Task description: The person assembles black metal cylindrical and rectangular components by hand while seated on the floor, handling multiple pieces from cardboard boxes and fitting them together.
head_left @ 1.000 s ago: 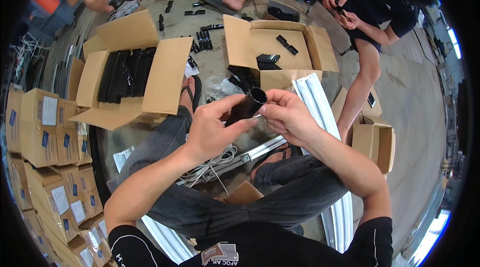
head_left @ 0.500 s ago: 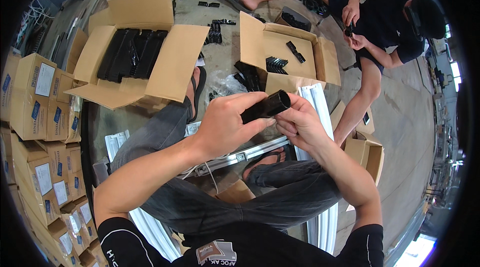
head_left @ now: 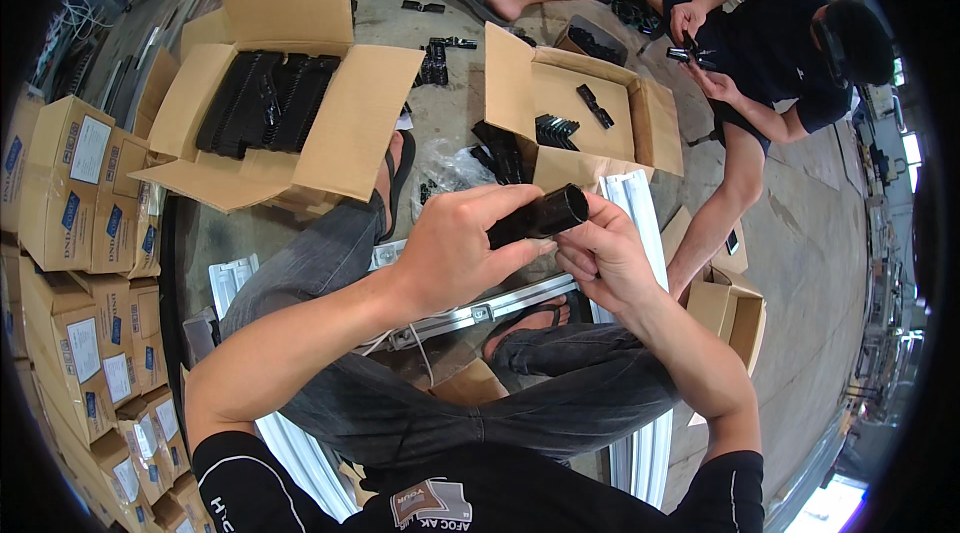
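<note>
A short black tube (head_left: 540,214) is in front of me, tilted, its round open end up and to the right. My left hand (head_left: 462,241) is wrapped round its left part, the thumb along the underside. At the open end, the fingers of my right hand (head_left: 605,249) are closed in a pinch against the rim. Whether a small piece sits between those fingertips is hidden. Beyond my hands stands an open cardboard box (head_left: 592,83) with several small black parts (head_left: 556,132) inside. To the left, another open box (head_left: 345,118) holds rows of black parts (head_left: 265,103).
A co-worker (head_left: 790,53) sits at the far right, handling a small black part (head_left: 690,55). Cartons (head_left: 92,183) are stacked at the left. Silver metal profiles (head_left: 640,233) lie by my legs. Loose black pieces (head_left: 433,63) and clear plastic (head_left: 462,173) lie on the floor.
My hands and the tube have hardly shifted, only slightly to the right in view. The co-worker's hands have changed position around the small black part.
</note>
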